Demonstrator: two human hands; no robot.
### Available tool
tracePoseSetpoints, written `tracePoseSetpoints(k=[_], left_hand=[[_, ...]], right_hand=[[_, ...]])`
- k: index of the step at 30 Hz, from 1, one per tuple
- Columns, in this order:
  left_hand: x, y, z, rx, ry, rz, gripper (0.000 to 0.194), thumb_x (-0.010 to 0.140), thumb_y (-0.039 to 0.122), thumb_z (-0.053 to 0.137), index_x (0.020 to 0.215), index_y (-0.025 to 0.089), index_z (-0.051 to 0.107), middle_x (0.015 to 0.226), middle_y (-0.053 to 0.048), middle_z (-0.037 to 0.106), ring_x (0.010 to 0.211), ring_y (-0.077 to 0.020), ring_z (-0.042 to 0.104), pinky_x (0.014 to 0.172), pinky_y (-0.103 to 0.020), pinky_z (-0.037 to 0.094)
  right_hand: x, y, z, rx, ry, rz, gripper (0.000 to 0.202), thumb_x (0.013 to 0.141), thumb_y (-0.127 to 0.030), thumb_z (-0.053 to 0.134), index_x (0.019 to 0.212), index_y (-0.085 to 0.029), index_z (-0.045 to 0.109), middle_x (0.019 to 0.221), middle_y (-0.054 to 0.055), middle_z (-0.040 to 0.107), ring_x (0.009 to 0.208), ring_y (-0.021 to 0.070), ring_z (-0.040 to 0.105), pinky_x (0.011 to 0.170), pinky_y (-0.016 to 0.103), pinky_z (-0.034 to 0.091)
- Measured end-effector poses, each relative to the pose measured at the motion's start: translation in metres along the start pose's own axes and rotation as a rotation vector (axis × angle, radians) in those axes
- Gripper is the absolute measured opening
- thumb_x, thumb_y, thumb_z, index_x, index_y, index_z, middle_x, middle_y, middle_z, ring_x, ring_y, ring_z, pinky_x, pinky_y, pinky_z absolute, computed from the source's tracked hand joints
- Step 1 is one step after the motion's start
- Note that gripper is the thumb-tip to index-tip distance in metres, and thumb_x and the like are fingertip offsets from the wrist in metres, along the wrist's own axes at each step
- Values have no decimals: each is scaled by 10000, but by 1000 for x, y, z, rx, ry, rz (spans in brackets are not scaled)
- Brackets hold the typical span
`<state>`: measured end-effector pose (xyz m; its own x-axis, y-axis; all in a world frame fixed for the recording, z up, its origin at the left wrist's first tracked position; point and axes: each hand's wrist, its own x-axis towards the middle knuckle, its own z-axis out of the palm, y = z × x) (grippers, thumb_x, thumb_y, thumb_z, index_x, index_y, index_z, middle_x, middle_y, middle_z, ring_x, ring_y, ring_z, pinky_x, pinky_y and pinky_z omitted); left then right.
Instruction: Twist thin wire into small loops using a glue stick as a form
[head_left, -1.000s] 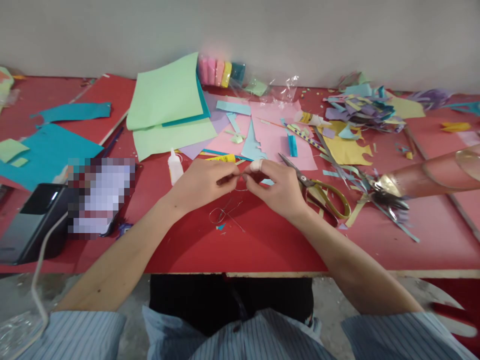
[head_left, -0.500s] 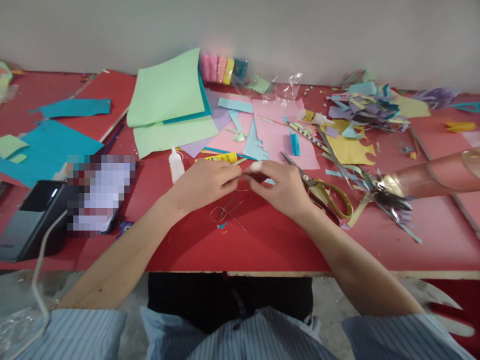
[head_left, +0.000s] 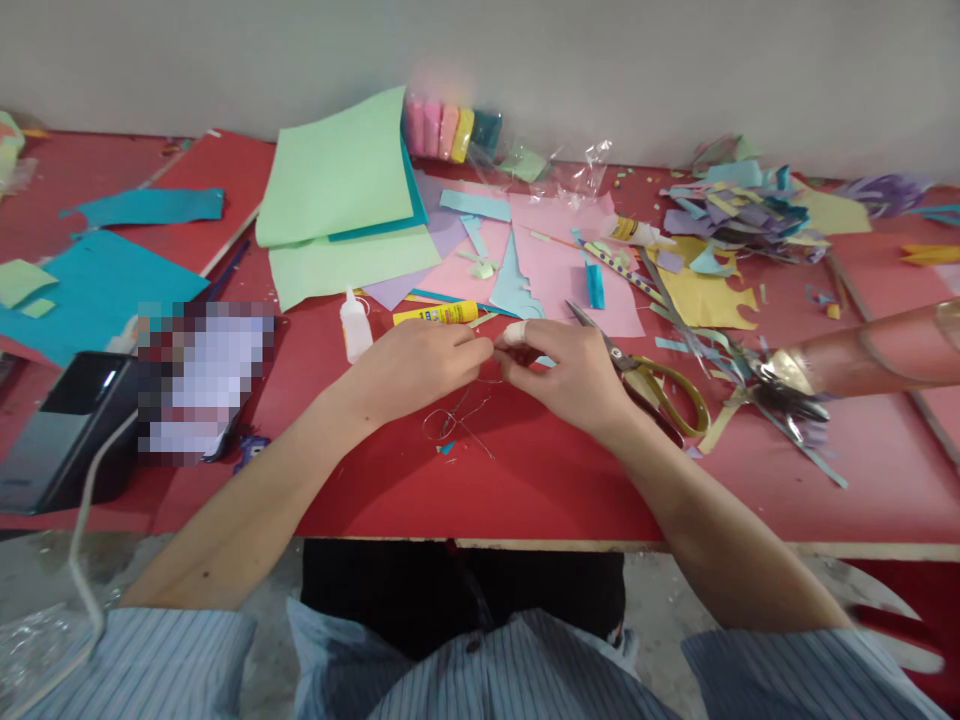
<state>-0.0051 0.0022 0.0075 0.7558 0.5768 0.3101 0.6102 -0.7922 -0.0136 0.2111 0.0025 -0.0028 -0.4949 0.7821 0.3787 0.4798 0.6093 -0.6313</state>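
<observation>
My left hand (head_left: 420, 368) and my right hand (head_left: 566, 368) meet fingertip to fingertip over the red table (head_left: 480, 500). Both pinch at something too small to make out, and a thin wire (head_left: 491, 380) shows just below the fingertips. A pale wrap covers one finger of my right hand. Below them lies a loop of thin wire (head_left: 439, 425) beside a tiny blue scrap (head_left: 448, 449). Behind my left hand is a yellow glue stick (head_left: 442, 313), with a white bottle (head_left: 355, 328) to its left. Olive-handled scissors (head_left: 667, 390) lie right of my right hand.
Green sheets (head_left: 341, 180) and pink paper (head_left: 551, 240) lie at the back. A pile of paper strips (head_left: 742, 210) sits back right. Pliers (head_left: 795, 395) lie near a brown cylinder (head_left: 877, 350). On the left are a phone (head_left: 210, 380), a black device (head_left: 75, 430) and blue paper (head_left: 105, 290).
The view has shifted slightly. My hands remain together in nearly the same pose, with only slight finger movement.
</observation>
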Motion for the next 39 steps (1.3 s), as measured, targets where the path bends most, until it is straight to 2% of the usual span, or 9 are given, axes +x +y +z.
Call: tracePoseSetpoints(k=[13,17,20,23,27,30,33,39], left_hand=[[5,0,-1,-169,-91,-138,227,963,199,495,774,176,617,717,-12,656,661,-146,593,566,-284,297],[4,0,0,-238,-79,-163,217,953,196,493,799,170,643,749,-22,675,694,-156,602,589,-289,318],[4,-1,-1,-400,-47,-227,154,920,187,527,858,176,667,826,-15,712,773,-152,631,664,-273,392],[4,-4,-3,-609,-38,-310,113,890,182,563,881,182,676,838,5,720,773,-129,632,698,-253,432],[5,-8,-7,-905,-139,-437,153,931,266,555,881,183,674,763,16,652,614,-88,587,547,-203,439],[6,-11,-8,-1036,-189,-515,198,941,333,562,904,178,680,781,10,618,538,-69,543,459,-186,432],[7,-11,-8,-1042,-181,-510,212,929,359,588,916,175,693,826,1,640,561,-73,541,468,-196,429],[7,-6,-5,-910,-87,-444,145,907,259,593,822,174,675,755,26,656,688,-91,558,636,-228,394]], right_hand=[[1,3,3,6,-4,-26,75,851,-140,601,807,-197,623,712,-13,650,639,122,592,646,254,462],[1,3,3,30,1,-20,71,846,-141,604,807,-193,633,704,-16,643,629,118,590,639,250,466],[0,3,3,57,7,2,76,838,-140,599,814,-195,645,715,-14,657,629,119,596,633,249,478],[0,2,3,76,26,10,69,843,-152,608,807,-194,650,717,-11,667,622,120,604,619,250,485],[0,0,3,83,42,28,86,864,-174,629,782,-198,639,710,-11,674,616,119,609,609,252,491],[1,-1,3,79,52,16,95,868,-168,636,777,-197,638,704,-16,672,612,113,605,607,248,489],[0,-1,4,78,71,-7,95,870,-159,637,782,-194,639,704,-19,670,609,107,600,602,242,483],[-1,1,6,53,76,-21,86,870,-159,635,795,-201,626,723,-20,673,618,111,594,620,255,471]])
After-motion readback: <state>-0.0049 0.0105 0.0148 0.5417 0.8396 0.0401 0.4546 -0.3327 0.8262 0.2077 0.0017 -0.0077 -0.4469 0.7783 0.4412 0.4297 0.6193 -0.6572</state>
